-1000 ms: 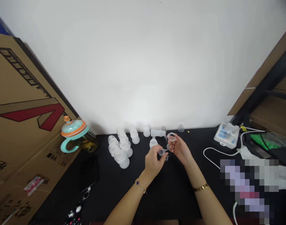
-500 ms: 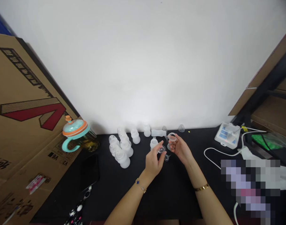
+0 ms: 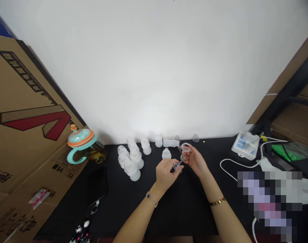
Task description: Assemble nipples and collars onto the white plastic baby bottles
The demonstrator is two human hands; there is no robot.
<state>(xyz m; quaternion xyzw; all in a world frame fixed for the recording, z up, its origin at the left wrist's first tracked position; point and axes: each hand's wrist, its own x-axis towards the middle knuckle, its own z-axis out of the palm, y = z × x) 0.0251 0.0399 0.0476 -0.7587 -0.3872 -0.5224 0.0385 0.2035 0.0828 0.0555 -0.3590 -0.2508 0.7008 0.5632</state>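
My left hand (image 3: 165,173) pinches a clear bottle nipple (image 3: 177,165) between thumb and fingers, its tip pointing toward my right hand. My right hand (image 3: 195,162) has a white bottle collar ring (image 3: 186,144) upright between thumb and fingers. Another clear round piece (image 3: 183,157) is just below the ring by my right fingers; I cannot tell if it is held. An open white baby bottle (image 3: 166,154) stands just beyond my left hand. A white bottle (image 3: 171,143) lies on its side near the wall, a small clear part beside it.
Several capped baby bottles (image 3: 131,170) stand to the left. Clear domed caps (image 3: 195,137) sit by the wall. At far left are a teapot-like jug (image 3: 80,141), a phone (image 3: 97,185) and a cardboard box (image 3: 30,101). A clear plastic case (image 3: 245,146) and white cable (image 3: 228,170) lie right.
My left hand has turned and moved slightly right with the nipple, tilting it toward the right hand. My right hand with the ring has hardly moved.
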